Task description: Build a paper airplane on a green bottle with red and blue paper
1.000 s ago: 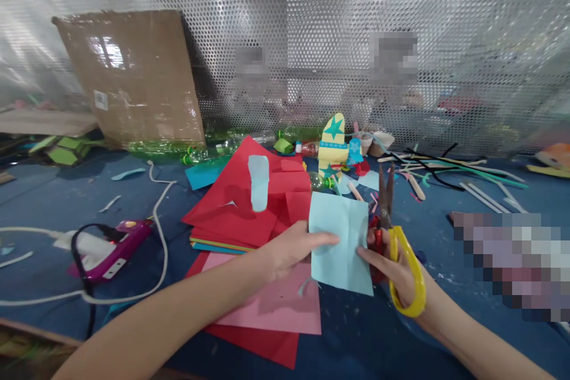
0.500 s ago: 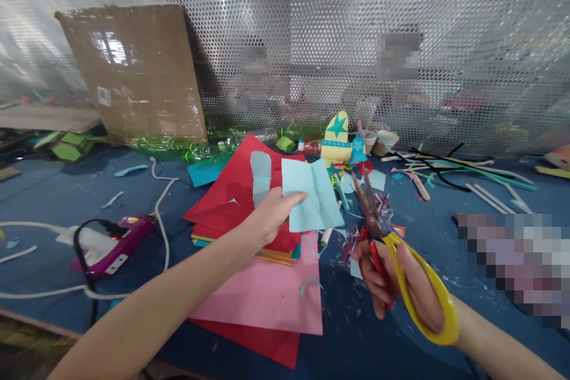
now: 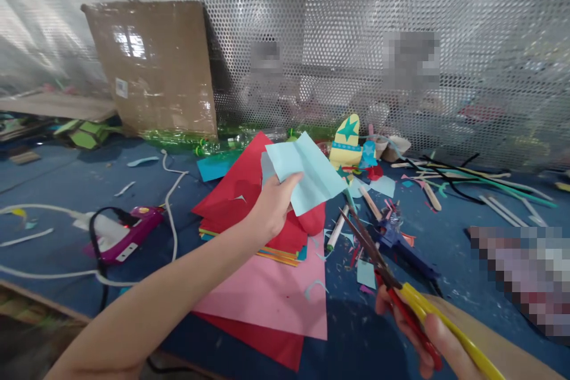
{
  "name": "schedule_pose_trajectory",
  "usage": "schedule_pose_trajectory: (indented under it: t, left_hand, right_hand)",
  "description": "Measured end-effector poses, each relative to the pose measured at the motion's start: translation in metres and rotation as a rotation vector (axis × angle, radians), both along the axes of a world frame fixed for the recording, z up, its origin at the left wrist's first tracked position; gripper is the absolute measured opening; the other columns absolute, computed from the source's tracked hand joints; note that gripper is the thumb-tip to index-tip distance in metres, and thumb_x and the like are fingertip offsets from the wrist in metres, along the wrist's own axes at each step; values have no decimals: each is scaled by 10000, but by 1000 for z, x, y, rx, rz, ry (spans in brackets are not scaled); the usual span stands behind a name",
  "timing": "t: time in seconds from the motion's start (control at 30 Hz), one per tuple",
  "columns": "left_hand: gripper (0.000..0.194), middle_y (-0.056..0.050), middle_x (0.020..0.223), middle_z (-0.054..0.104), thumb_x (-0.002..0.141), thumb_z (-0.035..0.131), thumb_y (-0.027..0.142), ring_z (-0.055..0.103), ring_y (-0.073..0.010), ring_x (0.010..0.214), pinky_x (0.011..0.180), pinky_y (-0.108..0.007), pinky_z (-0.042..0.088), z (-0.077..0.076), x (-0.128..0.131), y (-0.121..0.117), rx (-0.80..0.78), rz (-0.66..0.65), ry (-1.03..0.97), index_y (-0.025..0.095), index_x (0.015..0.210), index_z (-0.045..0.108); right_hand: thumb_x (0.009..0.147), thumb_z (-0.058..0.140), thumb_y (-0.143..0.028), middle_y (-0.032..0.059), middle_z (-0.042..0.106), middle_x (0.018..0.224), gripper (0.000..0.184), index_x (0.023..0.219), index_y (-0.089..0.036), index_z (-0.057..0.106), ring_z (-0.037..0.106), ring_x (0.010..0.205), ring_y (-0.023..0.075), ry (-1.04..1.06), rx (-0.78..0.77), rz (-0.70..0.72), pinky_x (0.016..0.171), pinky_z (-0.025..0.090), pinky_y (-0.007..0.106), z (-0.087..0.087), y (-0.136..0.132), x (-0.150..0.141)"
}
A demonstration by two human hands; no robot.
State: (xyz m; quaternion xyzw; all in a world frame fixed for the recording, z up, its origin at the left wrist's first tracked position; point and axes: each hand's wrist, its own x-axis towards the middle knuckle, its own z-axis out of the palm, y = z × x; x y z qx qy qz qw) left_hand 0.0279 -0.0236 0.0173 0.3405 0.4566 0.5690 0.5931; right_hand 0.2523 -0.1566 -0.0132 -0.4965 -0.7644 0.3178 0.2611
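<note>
My left hand (image 3: 274, 205) pinches a creased sheet of light blue paper (image 3: 309, 175) between thumb and fingers, held above a pile of coloured paper. In that pile, red sheets (image 3: 236, 190) lie over a large pink sheet (image 3: 253, 303). Low on the right, my right hand (image 3: 423, 326) grips a pair of scissors (image 3: 378, 261) with one yellow and one red handle. Their blades are slightly parted, point up and left, and stay apart from the light blue paper. Behind the blades lies a blue glue gun (image 3: 403, 246).
A purple power strip (image 3: 129, 237) with white cables lies on the left. Cardboard (image 3: 155, 71) leans against a perforated metal screen (image 3: 338, 29). At the back stands a yellow paper piece with stars (image 3: 347, 145). Paper scraps, sticks and pipe cleaners (image 3: 485, 175) litter the right side.
The light blue paper has turned and risen a little in my left hand. My right hand has lowered toward me with the scissors, whose blades have tilted further left. The glue gun now shows.
</note>
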Motion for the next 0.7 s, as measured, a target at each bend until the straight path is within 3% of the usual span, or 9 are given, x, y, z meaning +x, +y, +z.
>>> schedule_pose_trajectory:
  t: [0.27,0.5,0.6,0.7]
  left_hand:
    - [248,-81,1066,724,812,611,198,654,-253,1028,846,-322,541,3,15,-24,-48,-82,-14,178,1045,690]
    - [174,-49,998,743,814,626,258,683,-211,934,789,-266,538,-10,20,-34,0,-180,-15,198,951,715]
    - [181,-42,1001,741,815,627,285,682,-205,923,775,-263,534,-12,19,-36,3,-208,-8,212,957,712]
    - [163,-38,994,742,816,627,277,681,-201,921,776,-259,531,-12,19,-36,2,-206,-9,214,938,714]
  right_hand:
    - [909,301,-622,-2,603,628,420,856,-294,558,611,524,182,-68,6,39,493,514,304,16,6,-6]
    - [941,317,-560,-1,604,669,384,921,-262,558,592,547,155,-105,6,69,510,508,277,18,6,-5]
    - [950,456,-406,37,661,948,252,1047,-222,599,634,745,155,-118,4,74,659,543,304,16,5,-3]
    - [926,539,-310,78,588,1209,261,1162,-206,582,613,968,197,-130,17,64,810,528,398,14,3,0]
